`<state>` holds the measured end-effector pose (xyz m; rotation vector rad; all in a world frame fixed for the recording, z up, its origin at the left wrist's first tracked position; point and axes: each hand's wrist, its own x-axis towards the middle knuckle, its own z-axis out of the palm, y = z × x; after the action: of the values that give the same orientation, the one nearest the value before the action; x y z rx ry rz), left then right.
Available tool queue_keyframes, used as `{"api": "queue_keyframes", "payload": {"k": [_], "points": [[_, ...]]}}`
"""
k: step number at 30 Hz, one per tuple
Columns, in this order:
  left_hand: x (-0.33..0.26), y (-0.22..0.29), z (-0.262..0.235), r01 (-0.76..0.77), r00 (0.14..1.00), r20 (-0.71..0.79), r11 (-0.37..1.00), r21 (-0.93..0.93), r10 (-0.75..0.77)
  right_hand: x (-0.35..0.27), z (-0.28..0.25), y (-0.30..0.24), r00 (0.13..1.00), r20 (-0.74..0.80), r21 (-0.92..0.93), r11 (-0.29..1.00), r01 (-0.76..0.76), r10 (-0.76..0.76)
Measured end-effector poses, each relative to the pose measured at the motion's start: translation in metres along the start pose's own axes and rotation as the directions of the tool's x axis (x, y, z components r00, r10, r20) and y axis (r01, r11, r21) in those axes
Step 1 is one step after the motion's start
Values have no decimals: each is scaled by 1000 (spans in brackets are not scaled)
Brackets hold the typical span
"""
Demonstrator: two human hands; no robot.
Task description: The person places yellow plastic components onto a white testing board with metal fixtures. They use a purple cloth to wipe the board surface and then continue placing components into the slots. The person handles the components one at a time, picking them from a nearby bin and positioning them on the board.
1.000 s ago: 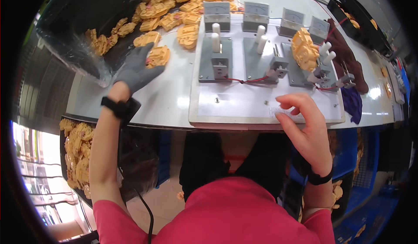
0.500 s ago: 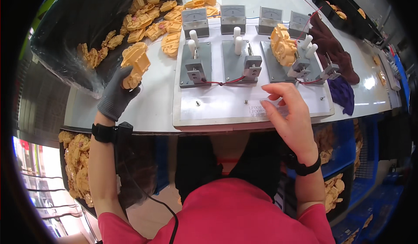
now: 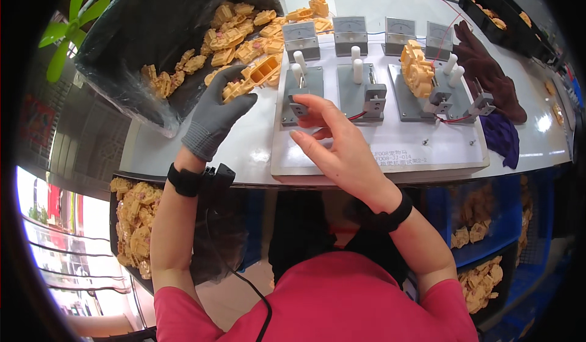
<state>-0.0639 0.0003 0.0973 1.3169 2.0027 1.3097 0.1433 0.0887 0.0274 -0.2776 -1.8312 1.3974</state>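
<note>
My left hand, in a grey glove, is closed around a yellow-orange plastic housing, left of the white test board. Its fingers partly cover the piece, and similar pieces lie right behind it. My bare right hand reaches over the board to the left grey fixture. Thumb and forefinger are apart with nothing between them, close to that fixture's small metal clamp block. The middle fixture holds only its white posts and clamp. On the right fixture another yellow-orange housing stands upright.
Several dial meters line the board's back edge. A black plastic-lined container spills housings onto the table at left. At right lie a brown cloth and a purple cloth; a black tray stands behind. Thin red wires cross the fixtures.
My right hand has moved left, from before the right fixture to the left one. My left hand has brought its housing closer to the board, turning it. The whole view has shifted slightly.
</note>
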Motion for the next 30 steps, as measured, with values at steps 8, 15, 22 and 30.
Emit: {"api": "queue_keyframes", "payload": {"k": [8,15,22,30], "points": [[7,-11,-1,22,1000,20,1000,-3,-22,-3,-1,0,999,30,-10,1000,23,-23],[24,-37,-3,-58,991,108,977,-206,82,-2,-1,4,997,-4,-23,997,74,-74],[53,-83,-4,51,921,382,947,-316,78,-3,0,1,998,-5,-40,997,59,-59],[59,-61,-4,579,815,536,357,-733,-222,-3,-1,-1,998,0,-32,998,61,-61]]}}
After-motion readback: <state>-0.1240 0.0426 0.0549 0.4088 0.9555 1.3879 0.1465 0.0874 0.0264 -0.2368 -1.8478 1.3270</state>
